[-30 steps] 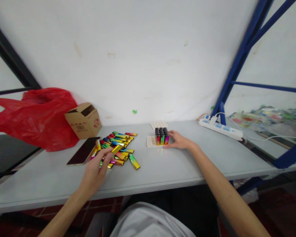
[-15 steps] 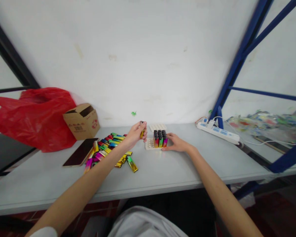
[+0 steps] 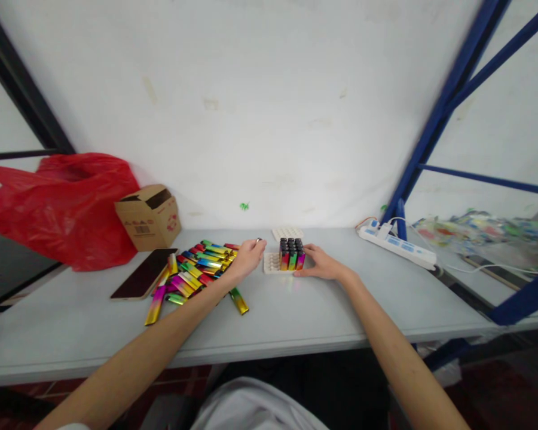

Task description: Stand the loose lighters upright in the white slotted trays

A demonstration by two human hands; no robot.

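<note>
My left hand (image 3: 248,258) is closed round a lighter (image 3: 259,240); only its metal top end shows above the fingers. It hovers just left of a white tray (image 3: 271,270) with round holes. In the tray's right part, several lighters (image 3: 291,257) with black tops and shiny coloured bodies stand upright in tight rows. My right hand (image 3: 321,263) grips the tray's right end, thumb at the front corner and fingers behind, against the standing lighters. Left of my left hand, a loose pile of shiny lighters (image 3: 190,280) lies on the table, partly hidden by my forearm.
Behind the first tray lies a second white tray (image 3: 287,232). A tablet-like dark slab (image 3: 146,275), a cardboard box (image 3: 150,220) and a red plastic bag (image 3: 67,209) are on the left. On the right are a white power strip (image 3: 397,245) and a blue metal frame (image 3: 430,128).
My left hand has lowered slightly and tipped, so the lighter in it shows less. My right hand stays at the tray. The view has shifted a little.
</note>
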